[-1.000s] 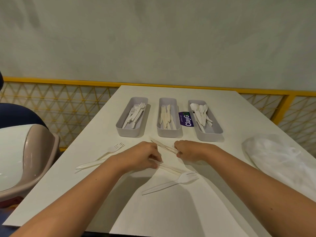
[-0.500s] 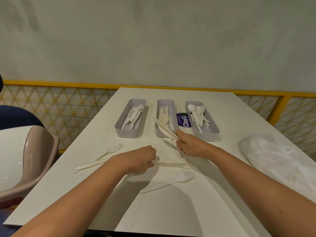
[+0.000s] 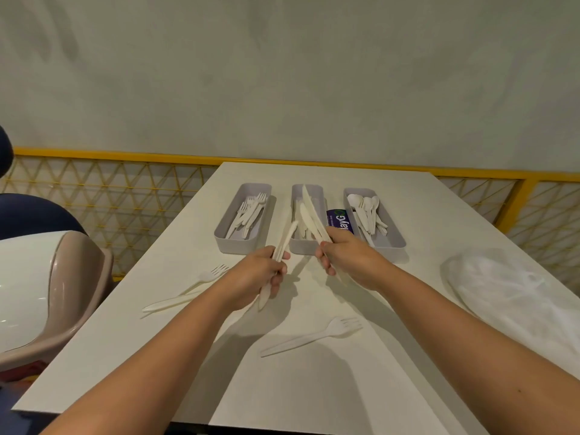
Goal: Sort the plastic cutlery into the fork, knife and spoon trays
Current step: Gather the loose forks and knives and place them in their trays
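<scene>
Head view, single camera. White table (image 3: 314, 397) with three grey trays in a row at the far end: fork tray (image 3: 233, 244) at left holding forks, knife tray (image 3: 300, 247) in the middle holding knives, spoon tray (image 3: 396, 241) at right holding spoons. Left hand (image 3: 259, 276): fingers curled tight round the handle of the left-hand knife (image 3: 287, 238), blade pointing up and away, tip just short of the knife tray's front wall. Right hand (image 3: 348, 255): fingers and thumb clamped on the right-hand knives (image 3: 309, 211), seemingly two held together; count not certain. Their blades slant over the knife tray, raised above its contents. Unsorted on the table: near fork (image 3: 314, 337) between the forearms, far fork (image 3: 205, 276) left of the left hand, loose knife (image 3: 174, 303) just beside it. Purple card (image 3: 340, 218) lies between knife and spoon trays. Clear plastic bag (image 3: 508, 287) at right edge. Chair (image 3: 62, 277) left of the table.
</scene>
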`<state>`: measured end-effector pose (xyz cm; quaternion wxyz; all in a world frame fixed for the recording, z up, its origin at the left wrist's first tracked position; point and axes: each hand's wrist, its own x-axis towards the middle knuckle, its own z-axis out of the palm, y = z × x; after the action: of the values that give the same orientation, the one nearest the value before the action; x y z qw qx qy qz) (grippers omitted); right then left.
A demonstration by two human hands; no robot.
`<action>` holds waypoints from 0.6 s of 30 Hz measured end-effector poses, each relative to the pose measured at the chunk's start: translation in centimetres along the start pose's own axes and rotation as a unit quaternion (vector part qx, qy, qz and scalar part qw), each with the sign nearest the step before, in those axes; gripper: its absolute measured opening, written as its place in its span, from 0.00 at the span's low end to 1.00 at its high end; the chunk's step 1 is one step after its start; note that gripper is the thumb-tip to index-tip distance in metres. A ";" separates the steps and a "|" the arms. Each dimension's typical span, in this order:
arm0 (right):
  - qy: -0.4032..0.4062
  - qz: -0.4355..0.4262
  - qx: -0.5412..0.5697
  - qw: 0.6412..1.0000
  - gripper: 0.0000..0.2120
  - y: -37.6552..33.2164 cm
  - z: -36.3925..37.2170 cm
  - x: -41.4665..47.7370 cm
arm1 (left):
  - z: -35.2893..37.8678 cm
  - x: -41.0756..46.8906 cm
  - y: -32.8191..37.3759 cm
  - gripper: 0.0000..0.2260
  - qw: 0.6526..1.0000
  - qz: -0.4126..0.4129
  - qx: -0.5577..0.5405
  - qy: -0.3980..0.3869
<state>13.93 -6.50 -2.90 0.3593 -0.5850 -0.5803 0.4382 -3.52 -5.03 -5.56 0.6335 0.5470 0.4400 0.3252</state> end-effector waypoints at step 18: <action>-0.027 -0.117 -0.289 0.950 0.15 -3.3 7.6 0.4 | -0.8 1.5 1.0 0.11 0.966 -0.021 -0.197 0.168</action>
<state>5.65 -6.57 -2.59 0.2082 -0.5802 -0.7554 0.2225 -3.59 -3.14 -4.91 0.6524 0.3392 0.4786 0.4798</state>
